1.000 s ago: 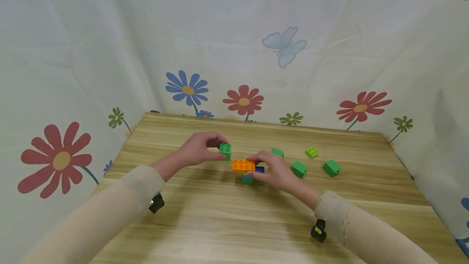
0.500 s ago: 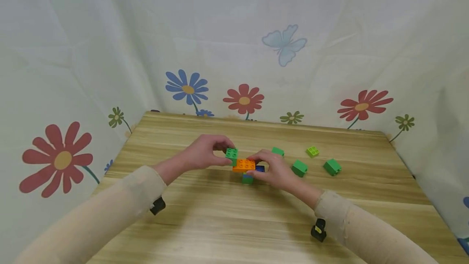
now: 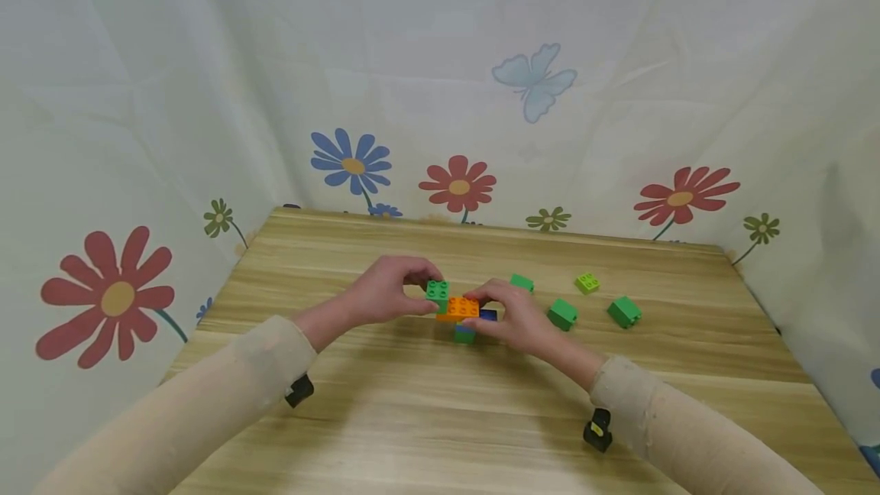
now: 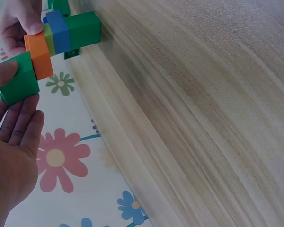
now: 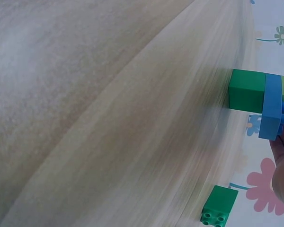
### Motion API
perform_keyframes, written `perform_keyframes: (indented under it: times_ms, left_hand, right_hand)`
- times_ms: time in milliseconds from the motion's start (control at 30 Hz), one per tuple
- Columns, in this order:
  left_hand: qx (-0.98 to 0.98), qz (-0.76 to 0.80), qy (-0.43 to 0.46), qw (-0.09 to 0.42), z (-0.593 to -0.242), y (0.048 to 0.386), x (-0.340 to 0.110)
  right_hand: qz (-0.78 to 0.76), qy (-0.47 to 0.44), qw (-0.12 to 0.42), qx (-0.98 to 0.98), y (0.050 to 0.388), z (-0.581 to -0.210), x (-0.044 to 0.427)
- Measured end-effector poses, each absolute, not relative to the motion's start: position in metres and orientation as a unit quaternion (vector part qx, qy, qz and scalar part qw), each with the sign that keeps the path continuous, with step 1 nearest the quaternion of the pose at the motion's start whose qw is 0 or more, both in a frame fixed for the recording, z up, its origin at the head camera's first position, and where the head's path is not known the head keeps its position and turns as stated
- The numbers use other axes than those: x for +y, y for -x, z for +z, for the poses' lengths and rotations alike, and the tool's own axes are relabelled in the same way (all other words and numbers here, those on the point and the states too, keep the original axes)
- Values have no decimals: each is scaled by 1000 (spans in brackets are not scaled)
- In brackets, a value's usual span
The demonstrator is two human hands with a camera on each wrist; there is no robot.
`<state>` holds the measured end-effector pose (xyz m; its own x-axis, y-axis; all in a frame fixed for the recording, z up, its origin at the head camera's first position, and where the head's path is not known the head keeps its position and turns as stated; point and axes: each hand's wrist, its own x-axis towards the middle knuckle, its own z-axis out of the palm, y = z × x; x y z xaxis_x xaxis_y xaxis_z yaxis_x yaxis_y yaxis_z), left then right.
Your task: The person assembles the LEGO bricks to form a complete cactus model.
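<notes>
- Since both hands meet there, the orange brick [image 3: 462, 310] sits at the centre of the head view, studs up, topping a small tower.
- The right hand [image 3: 514, 317] has its grip pinching the orange brick's right end between thumb and fingers, probably to steady the tower while leaving the other end reachable.
- The left hand [image 3: 387, 290] has its grip pinching the held green brick [image 3: 437, 292] by its sides, studs up and uncovered. It meets the orange brick's left end; whether it is fully pressed on, I cannot tell.
- Beneath come a thin lime layer [image 4: 48, 39], the blue brick [image 4: 58, 32] and the green base brick [image 4: 85, 29]. The orange overhangs to the left and the blue juts right, which may help balance; whether the base touches the desk [image 3: 440, 418] is unclear.
- Right of centre lie the rear green brick [image 3: 522, 283], the middle green brick [image 3: 563, 315], the far-right green brick [image 3: 622, 312] and the loose lime brick [image 3: 587, 283], spread apart, seemingly to keep each easy to pick up.
</notes>
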<state>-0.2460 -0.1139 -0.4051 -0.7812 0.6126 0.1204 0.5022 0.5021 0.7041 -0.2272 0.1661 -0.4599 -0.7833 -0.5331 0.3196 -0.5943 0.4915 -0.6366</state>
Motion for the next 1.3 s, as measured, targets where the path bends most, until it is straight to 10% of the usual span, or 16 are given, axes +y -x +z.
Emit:
perform_keyframes:
  times_ms: [1300]
  left_hand:
    - [872,372,-313,57,-417,244,-109]
  right_hand:
    - [381,-321,55,-866,227,-463,167]
